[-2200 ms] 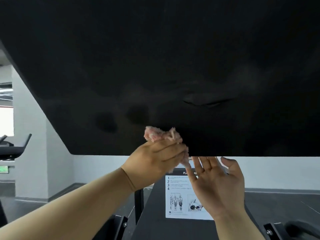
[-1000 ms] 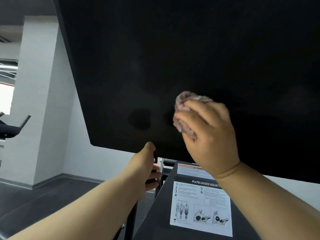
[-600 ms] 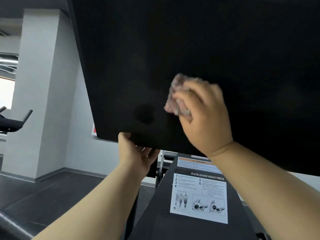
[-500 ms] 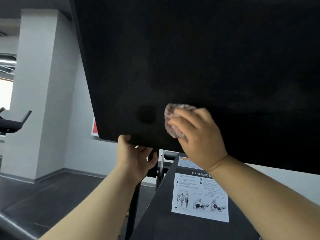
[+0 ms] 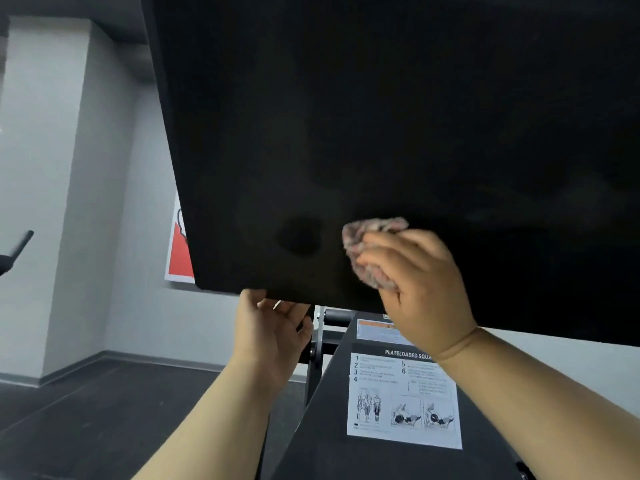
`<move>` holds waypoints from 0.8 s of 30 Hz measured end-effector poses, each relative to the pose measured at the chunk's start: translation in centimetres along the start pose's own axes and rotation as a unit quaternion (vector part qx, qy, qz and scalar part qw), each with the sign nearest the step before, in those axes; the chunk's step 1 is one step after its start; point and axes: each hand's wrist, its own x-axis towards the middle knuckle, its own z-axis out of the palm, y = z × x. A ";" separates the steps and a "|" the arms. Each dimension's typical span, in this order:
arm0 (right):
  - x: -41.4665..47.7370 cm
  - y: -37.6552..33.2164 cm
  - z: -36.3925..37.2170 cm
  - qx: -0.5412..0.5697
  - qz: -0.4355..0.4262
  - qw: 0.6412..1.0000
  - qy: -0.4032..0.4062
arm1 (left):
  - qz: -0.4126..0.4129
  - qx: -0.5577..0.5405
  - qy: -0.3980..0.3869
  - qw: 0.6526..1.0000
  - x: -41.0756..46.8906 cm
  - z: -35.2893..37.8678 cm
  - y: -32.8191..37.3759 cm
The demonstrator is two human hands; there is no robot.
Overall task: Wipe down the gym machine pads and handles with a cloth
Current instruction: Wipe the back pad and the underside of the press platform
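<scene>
You're mid-wipe: your right hand (image 5: 426, 289) clutches the bunched pinkish fuzzy cloth (image 5: 369, 239) against the large black pad (image 5: 381, 133), while your left hand (image 5: 270, 327) grips its lower edge. The next sweep likely goes left of the grip.

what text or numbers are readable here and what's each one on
"PLATELOADED SQUA": heading of the white instruction label on the black machine frame; the wrist of the right hand covers the rest.
"1", "2", "3", "4", "5", "6": step numbers on that label; the sentences beside them are too small to read.
Orange strip above the label: blurred, unreadable.
Red and white poster behind the pad: no words show.
</scene>
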 end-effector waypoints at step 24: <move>1.1 -5.2 0.4 0.052 -0.009 0.998 0.018 | 0.013 0.027 0.019 0.999 0.0 -0.3 0.0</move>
